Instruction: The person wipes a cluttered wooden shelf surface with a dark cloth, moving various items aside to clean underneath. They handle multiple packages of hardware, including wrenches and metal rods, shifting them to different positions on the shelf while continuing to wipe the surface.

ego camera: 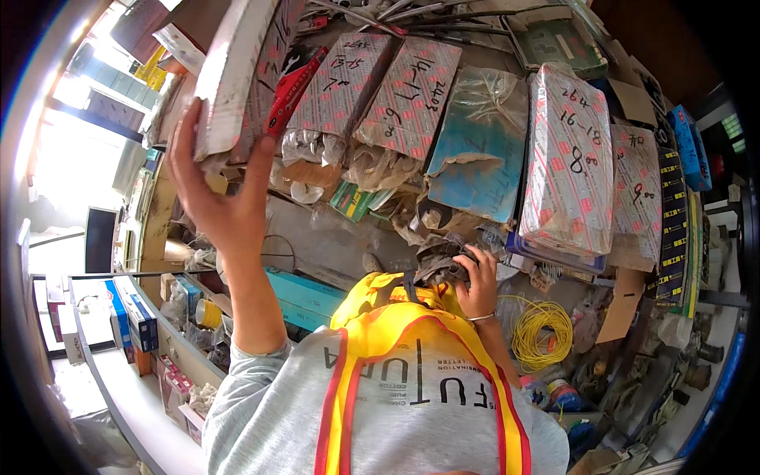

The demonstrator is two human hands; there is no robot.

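My left hand (228, 190) grips the near end of a long cardboard box (228, 77) at upper left, thumb on one side and fingers on the other. The box is tilted up above its neighbours. Close to my waist, my right hand (478, 279) holds a crumpled dark cloth (441, 259) beside the yellow apron (371, 294). Past the hands lies a row of patterned boxes with handwritten marks, among them one box (344, 83), another box (412, 95) and a larger box (567, 160). A torn blue box (481, 148) in clear plastic lies between them.
Metal rods (415, 24) lie behind the row. A coil of yellow cable (541, 335) hangs or lies at lower right. Long teal boxes (300, 297) are low at my left, near a white-topped counter (124, 386) with small boxes. A shoe (372, 263) shows on the floor.
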